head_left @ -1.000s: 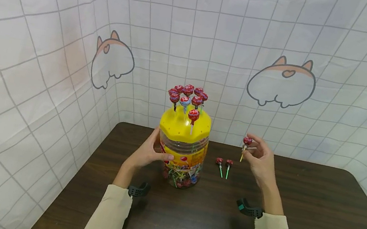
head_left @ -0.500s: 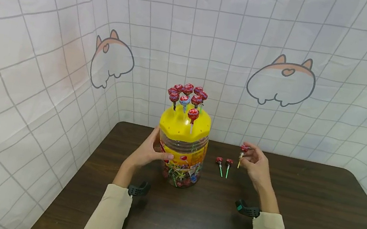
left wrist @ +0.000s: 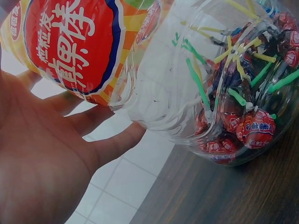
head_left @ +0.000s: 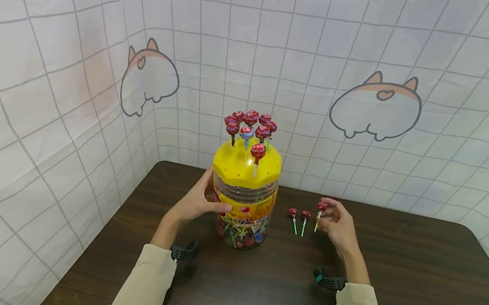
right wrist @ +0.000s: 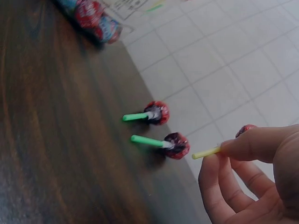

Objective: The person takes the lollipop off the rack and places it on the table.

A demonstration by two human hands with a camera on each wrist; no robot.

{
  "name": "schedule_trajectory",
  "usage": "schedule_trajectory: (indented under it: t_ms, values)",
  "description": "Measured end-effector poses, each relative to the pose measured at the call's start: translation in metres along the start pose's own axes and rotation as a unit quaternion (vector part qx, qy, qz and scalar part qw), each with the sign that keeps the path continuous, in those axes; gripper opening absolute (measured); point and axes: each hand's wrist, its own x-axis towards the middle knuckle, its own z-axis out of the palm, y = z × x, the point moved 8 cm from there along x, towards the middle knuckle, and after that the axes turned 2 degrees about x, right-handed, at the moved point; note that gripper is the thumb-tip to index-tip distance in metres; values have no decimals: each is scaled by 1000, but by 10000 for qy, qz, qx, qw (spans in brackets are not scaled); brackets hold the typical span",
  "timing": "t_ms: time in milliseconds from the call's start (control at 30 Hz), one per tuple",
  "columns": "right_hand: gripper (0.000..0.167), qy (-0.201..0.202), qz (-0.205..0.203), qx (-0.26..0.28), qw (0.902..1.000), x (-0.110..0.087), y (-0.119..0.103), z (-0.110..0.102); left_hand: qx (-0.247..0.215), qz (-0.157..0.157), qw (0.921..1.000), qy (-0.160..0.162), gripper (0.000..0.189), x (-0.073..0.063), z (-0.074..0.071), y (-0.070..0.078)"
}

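Observation:
A lollipop jar point(head_left: 241, 211) with a yellow lid point(head_left: 237, 167) stands upright, several lollipops stuck upright in its lid. My left hand point(head_left: 195, 201) holds the jar's left side, thumb across the front label and fingers round the back; in the left wrist view the palm point(left wrist: 42, 149) shows a gap from the jar. Thumb and fingers of my right hand point(head_left: 340, 227) pinch a red-wrapped lollipop point(head_left: 322, 206) by its yellow stick point(right wrist: 205, 152), head up and close over the table. Just left of it, two green-stick lollipops point(head_left: 293, 213) point(right wrist: 176, 145) lie side by side.
The dark wooden table point(head_left: 249, 299) ends at a white grid-patterned curtain point(head_left: 307, 66) behind and to the left. More lollipops point(left wrist: 257, 128) fill the bottom of the clear jar. A dark band point(head_left: 329, 280) is on the right wrist, another point(head_left: 185, 252) on the left.
My right hand has lowered the yellow-stick lollipop and brought it slightly left, close to the two lying on the table. The left hand and the jar have stayed in place.

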Motion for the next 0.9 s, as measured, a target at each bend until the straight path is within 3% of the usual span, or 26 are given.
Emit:
schedule_trajectory:
  t_ms: [367, 900]
  values:
    - [59, -232, -34, -661, 9975, 1, 11, 5, 29, 4, 10000, -6, 99, -1, 0, 1]
    - [52, -98, -230, -1370, 9903, 8, 15, 1, 62, 26, 10000, 22, 99, 0, -1, 0]
